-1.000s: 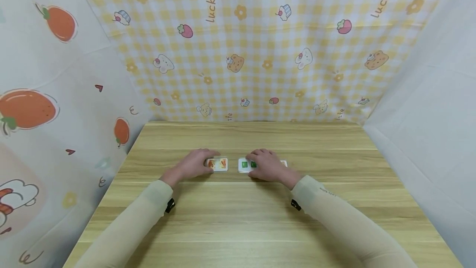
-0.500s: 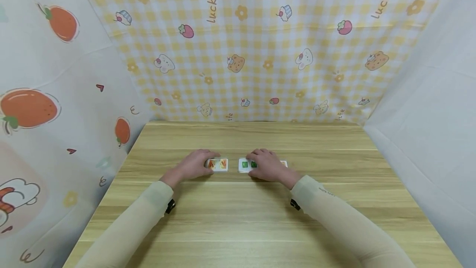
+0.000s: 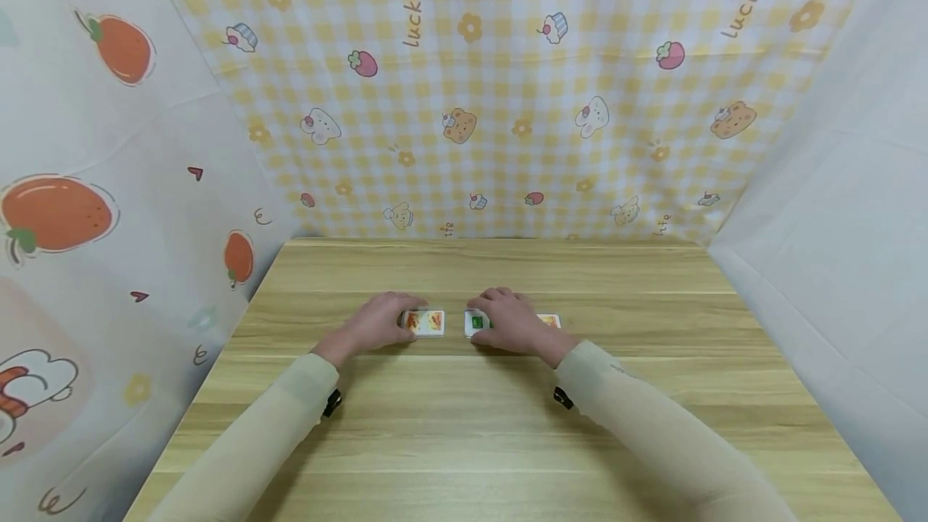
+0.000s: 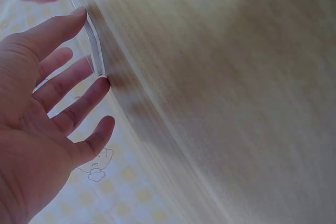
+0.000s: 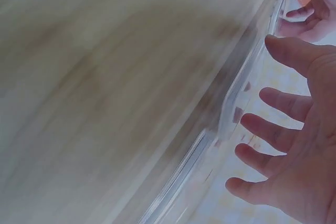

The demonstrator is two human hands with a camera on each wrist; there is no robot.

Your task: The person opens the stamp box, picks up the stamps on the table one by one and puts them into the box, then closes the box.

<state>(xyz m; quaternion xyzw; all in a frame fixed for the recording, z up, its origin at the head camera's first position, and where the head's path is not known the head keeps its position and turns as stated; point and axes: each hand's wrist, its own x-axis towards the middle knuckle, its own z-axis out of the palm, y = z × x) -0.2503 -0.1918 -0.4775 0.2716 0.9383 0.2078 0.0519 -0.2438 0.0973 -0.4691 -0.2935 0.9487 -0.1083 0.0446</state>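
Note:
Two white, clear-edged picture tiles lie in a row on the table in the head view. My left hand (image 3: 379, 319) holds the left end of the tile with orange-red pictures (image 3: 433, 323), thumb on its near edge and fingers at its far edge. A short gap divides it from the tile with a green square (image 3: 474, 322). Over that one arches my right hand (image 3: 513, 324), thumb and fingers spread along opposite long edges and hiding its middle. Beyond this hand shows another tile end with an orange picture (image 3: 553, 320). In the right wrist view, two clear edges (image 5: 231, 100) sit offset.
The wood-grain table (image 3: 464, 433) extends toward me and to both sides. A yellow checked cloth (image 3: 464, 87) hangs at its back edge. White cloths, the left one (image 3: 174, 127) printed with orange fruit, stand along the sides.
My right hand has shifted slightly left over the green-square tile, uncovering more of the orange picture at the right. The left hand and the tiles look unmoved.

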